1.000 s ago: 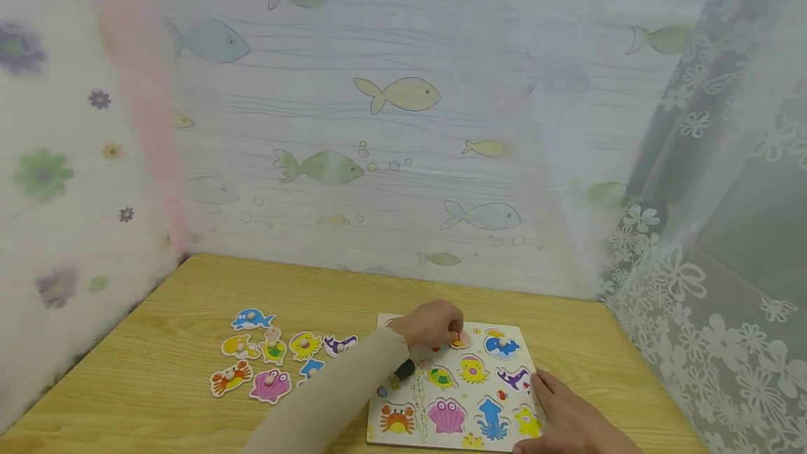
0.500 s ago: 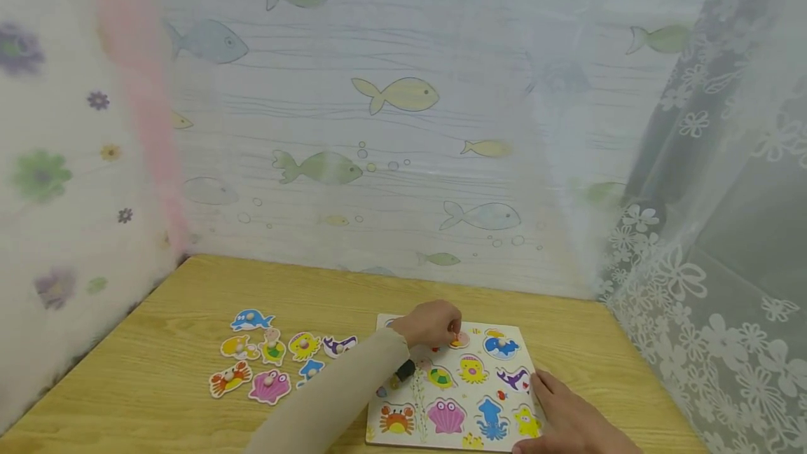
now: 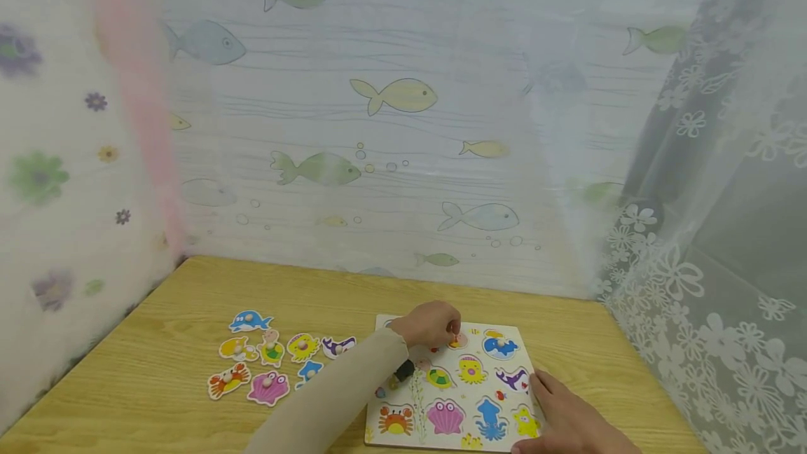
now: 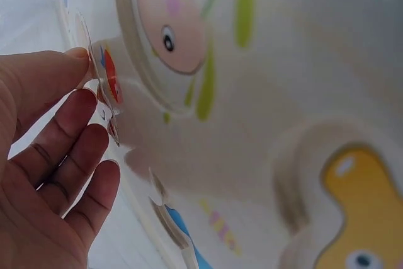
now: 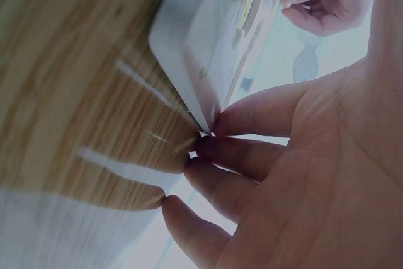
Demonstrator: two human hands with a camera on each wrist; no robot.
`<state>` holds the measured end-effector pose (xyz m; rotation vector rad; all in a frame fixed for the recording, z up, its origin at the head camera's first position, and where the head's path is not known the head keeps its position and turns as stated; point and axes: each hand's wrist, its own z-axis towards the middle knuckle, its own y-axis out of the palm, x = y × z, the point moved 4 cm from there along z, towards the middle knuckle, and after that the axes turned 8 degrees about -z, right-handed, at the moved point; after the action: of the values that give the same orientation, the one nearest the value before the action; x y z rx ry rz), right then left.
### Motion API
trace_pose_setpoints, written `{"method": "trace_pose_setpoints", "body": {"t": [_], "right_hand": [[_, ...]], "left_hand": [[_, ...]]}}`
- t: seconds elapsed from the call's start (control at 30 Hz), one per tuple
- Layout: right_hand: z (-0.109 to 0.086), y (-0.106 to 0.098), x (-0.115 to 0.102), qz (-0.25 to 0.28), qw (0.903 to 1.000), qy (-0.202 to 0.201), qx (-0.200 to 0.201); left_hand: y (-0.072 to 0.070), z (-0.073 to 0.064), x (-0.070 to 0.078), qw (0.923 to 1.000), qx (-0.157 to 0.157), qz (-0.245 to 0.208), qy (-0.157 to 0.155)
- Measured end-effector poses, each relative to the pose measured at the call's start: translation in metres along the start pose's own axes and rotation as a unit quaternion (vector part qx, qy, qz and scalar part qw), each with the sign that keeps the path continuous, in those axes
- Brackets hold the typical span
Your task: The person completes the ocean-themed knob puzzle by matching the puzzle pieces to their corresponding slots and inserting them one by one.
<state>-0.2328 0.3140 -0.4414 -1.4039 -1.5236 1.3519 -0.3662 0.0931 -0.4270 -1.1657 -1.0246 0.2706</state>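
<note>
A wooden peg puzzle board [image 3: 463, 398] with sea-animal recesses lies on the table. Over its far part, my left hand [image 3: 433, 324] pinches a thin puzzle piece [image 4: 108, 80] between thumb and fingers. Seen nearly edge-on in the left wrist view, that piece shows red and blue print; its picture is mostly hidden. My right hand [image 3: 570, 415] rests against the board's right edge near the front corner. Its extended fingers [image 5: 233, 152] touch the board's edge and the wood in the right wrist view. A blue whale piece [image 3: 500, 347] with a knob sits in the far-right recess.
Left of the board lie several loose knobbed pieces, among them a dolphin [image 3: 250, 323], turtle [image 3: 271, 352], octopus [image 3: 304, 347], crab [image 3: 230, 380] and pink shell [image 3: 268, 389]. My left sleeve [image 3: 334, 394] crosses the board's left edge. Fish-printed curtains [image 3: 391, 160] stand behind the wooden table [image 3: 340, 286].
Both hands keep nearly the same places, the left still pinching the piece over the board. The whole head view shifts very slightly.
</note>
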Motion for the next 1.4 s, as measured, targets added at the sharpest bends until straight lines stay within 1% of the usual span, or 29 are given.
{"method": "trace_pose_setpoints", "body": {"t": [0.2,0.27,0.37,0.47,0.57,0.7,0.87,0.97,1.1,1.2,1.33,1.4], "right_hand": [[0.0,0.001,0.002,-0.004,1.0,-0.004,-0.003],[0.0,0.001,0.002,-0.006,1.0,-0.006,-0.005],[0.0,0.0,0.001,-0.005,0.9999,-0.003,-0.011],[-0.001,-0.001,-0.001,-0.003,0.9999,0.0,-0.014],[-0.001,-0.002,-0.001,-0.003,0.9999,-0.005,-0.012],[-0.002,-0.002,0.001,-0.007,0.9999,-0.012,-0.006],[-0.002,-0.001,0.003,-0.01,0.9999,-0.011,-0.004],[-0.003,0.0,0.003,-0.021,0.9997,-0.014,-0.005],[-0.005,0.0,0.005,-0.034,0.9994,-0.01,-0.003],[-0.005,0.0,0.004,-0.033,0.9993,-0.015,0.0],[-0.003,0.0,0.003,-0.027,0.9994,-0.024,0.001],[-0.004,0.0,0.003,-0.023,0.9995,-0.02,-0.001]], "left_hand": [[0.001,-0.001,0.0,1.0,0.002,-0.005,0.006],[-0.002,-0.002,-0.002,0.9999,0.002,-0.001,0.012],[-0.014,-0.007,-0.006,0.9997,0.004,0.014,0.019],[-0.032,-0.016,-0.011,0.999,0.014,0.032,0.027],[-0.049,-0.028,-0.017,0.9984,0.023,0.035,0.037],[-0.066,-0.048,-0.026,0.9975,0.039,0.038,0.045],[-0.081,-0.073,-0.039,0.996,0.059,0.052,0.042],[-0.083,-0.089,-0.046,0.9945,0.061,0.071,0.048],[-0.081,-0.111,-0.055,0.9924,0.06,0.093,0.054],[-0.081,-0.128,-0.063,0.9911,0.065,0.106,0.05],[-0.085,-0.147,-0.072,0.9908,0.071,0.107,0.042],[-0.087,-0.155,-0.076,0.9912,0.074,0.104,0.036]]}}
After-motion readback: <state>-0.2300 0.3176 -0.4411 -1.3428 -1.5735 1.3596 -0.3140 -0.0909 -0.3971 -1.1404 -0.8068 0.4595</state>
